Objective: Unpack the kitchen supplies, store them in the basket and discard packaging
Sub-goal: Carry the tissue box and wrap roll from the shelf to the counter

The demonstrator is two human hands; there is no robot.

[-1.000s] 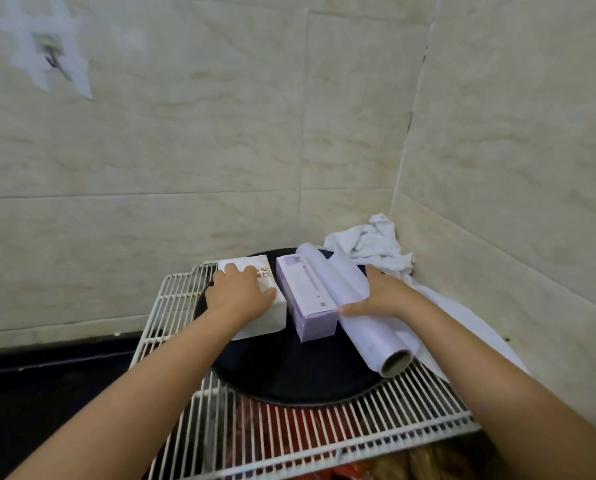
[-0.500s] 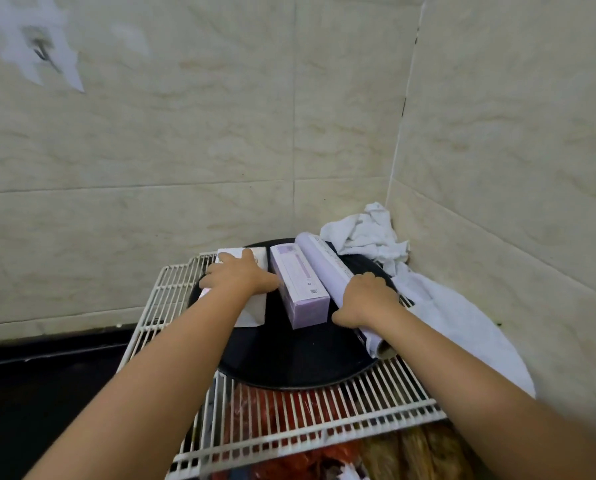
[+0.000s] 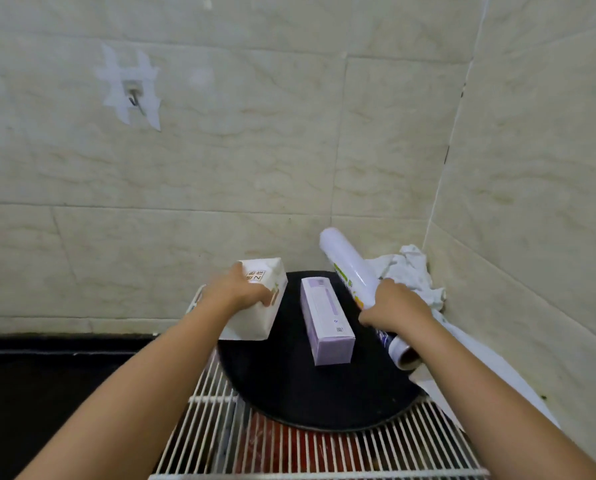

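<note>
White cloth (image 3: 411,275) behind tray (image 3: 324,393)

Box (image 3: 326,323) on tray (image 3: 317,403); carton (image 3: 255,306) left, roll (image 3: 355,275) right, perhaps lifted.

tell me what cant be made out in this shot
Head view, the only one:
- Print on the white box: blurred, partly under the left hand.
- Label on the purple box: too small to read.
- Middle of the roll: covered by the right hand.
- Red things under the wire rack: masked by its bars and the black tray.
</note>
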